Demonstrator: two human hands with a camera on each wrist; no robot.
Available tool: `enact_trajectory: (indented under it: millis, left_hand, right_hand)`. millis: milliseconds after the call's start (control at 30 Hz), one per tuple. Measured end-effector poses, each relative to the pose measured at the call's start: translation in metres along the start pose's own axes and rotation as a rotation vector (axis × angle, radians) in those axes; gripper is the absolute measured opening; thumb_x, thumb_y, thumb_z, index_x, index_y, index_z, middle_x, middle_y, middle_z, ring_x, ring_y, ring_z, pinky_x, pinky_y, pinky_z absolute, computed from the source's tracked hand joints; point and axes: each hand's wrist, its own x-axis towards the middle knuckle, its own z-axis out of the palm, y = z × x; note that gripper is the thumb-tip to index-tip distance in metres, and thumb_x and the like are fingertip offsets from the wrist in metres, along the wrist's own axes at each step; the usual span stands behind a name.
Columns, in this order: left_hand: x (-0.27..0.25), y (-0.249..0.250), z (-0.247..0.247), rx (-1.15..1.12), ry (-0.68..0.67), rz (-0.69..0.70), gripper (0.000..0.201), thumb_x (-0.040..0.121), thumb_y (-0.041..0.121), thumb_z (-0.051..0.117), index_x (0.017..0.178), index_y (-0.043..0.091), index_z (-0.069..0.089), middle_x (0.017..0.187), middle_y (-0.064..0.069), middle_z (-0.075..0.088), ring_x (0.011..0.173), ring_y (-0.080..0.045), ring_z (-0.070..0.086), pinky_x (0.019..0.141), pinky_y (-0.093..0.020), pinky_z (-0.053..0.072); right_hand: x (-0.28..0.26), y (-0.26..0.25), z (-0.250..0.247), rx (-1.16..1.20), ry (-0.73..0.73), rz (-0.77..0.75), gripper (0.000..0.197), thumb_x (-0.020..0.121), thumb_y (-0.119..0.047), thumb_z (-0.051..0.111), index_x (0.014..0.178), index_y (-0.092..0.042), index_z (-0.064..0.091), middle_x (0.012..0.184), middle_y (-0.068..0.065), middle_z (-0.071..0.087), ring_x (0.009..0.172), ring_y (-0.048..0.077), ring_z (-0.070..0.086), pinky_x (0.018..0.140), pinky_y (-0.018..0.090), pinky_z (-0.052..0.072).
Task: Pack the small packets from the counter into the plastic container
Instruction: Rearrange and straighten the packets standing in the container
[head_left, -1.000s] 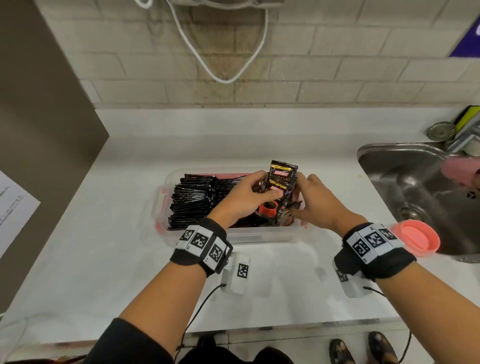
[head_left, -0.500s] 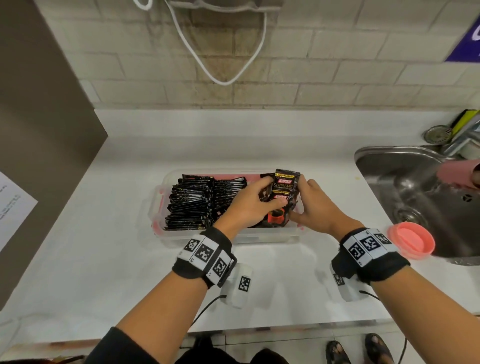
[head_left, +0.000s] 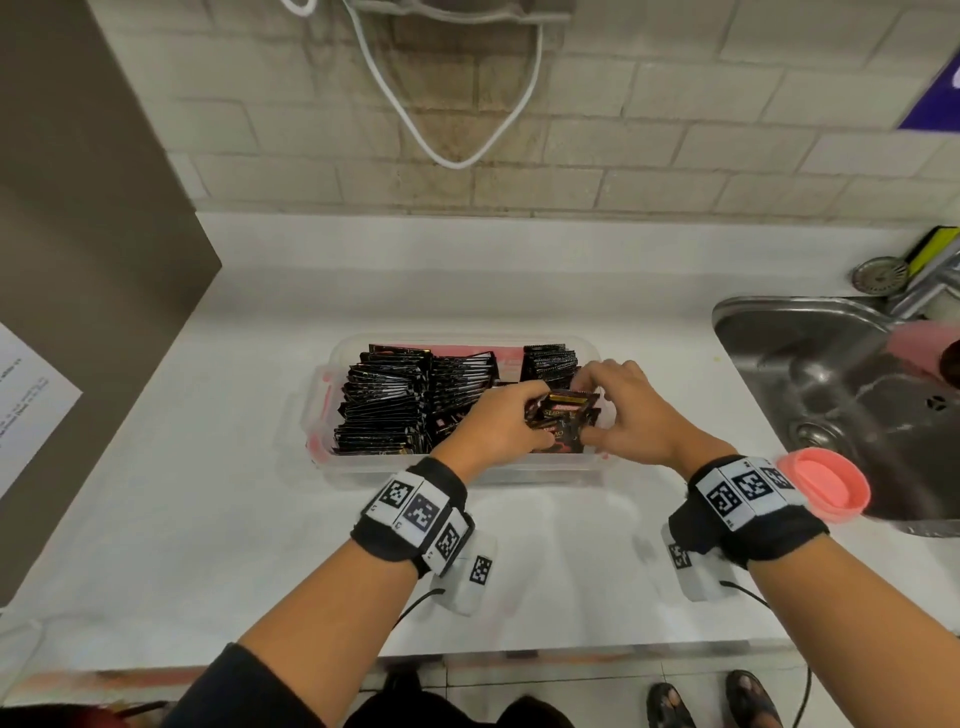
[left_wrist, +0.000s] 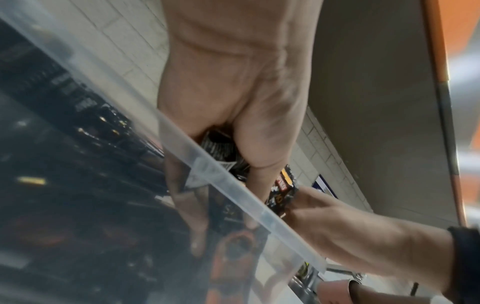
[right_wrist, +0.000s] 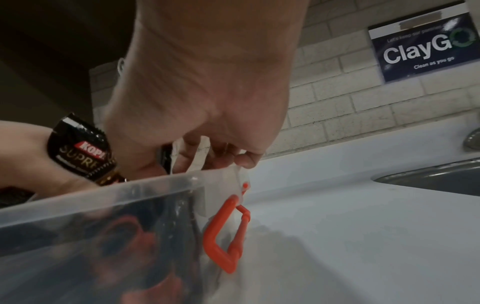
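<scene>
A clear plastic container (head_left: 395, 470) with orange latches sits mid-counter, its left and middle filled with rows of black packets (head_left: 384, 405). At its right end, both hands hold a bundle of black packets (head_left: 563, 421) low inside. My left hand (head_left: 498, 426) grips the bundle's left side and my right hand (head_left: 634, 415) its right side. In the left wrist view the left hand (left_wrist: 233, 102) reaches over the container's rim (left_wrist: 233, 185), fingers round the bundle (left_wrist: 283, 197). The right wrist view shows the right hand (right_wrist: 202, 92) curled beside a packet (right_wrist: 80, 152) above the container's wall (right_wrist: 103, 197).
A steel sink (head_left: 831, 374) lies to the right, with a pink cup (head_left: 826, 483) at its near rim. An orange latch (right_wrist: 226, 236) hangs off the container's right end. A grey panel (head_left: 78, 260) bounds the left side. A white cable (head_left: 457, 156) hangs on the brick wall.
The bundle stood upright above the container's right end a second ago. Both hands have lowered it and tipped it down into the container.
</scene>
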Motion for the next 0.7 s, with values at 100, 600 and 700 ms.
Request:
enact_trajectory:
  millis: [100,600,700]
  left_hand:
    - [0.001,0.006,0.008,0.095,-0.017,-0.002,0.046,0.079,0.027,0.081,0.12,0.023,0.06,0.101,0.001,0.07,0.091,-0.02,0.064,0.079,-0.035,0.053]
    - [-0.004,0.005,-0.013,-0.386,0.011,-0.141,0.057,0.078,0.081,0.052,0.095,0.027,0.047,0.081,0.008,0.044,0.072,-0.01,0.045,0.071,-0.03,0.038]
    - [-0.004,0.007,-0.018,-0.664,-0.027,-0.133,0.056,0.088,0.074,0.035,0.093,0.02,0.049,0.069,0.007,0.038,0.059,-0.01,0.036,0.061,-0.031,0.031]
  right_hand:
    - [-0.004,-0.007,-0.003,0.058,0.062,-0.056,0.052,0.069,-0.032,0.064,0.12,-0.029,0.052,0.101,-0.005,0.055,0.097,0.019,0.044,0.084,0.032,0.037]
    - [-0.007,-0.008,0.009,0.078,0.182,-0.136,0.02,0.078,-0.028,0.08,0.094,-0.028,0.068,0.088,-0.004,0.057,0.089,0.004,0.049,0.079,0.019,0.038]
    - [-0.006,-0.009,0.012,0.06,0.152,-0.115,0.045,0.07,-0.048,0.083,0.105,-0.03,0.061,0.101,-0.005,0.051,0.1,0.011,0.043,0.087,0.018,0.037]
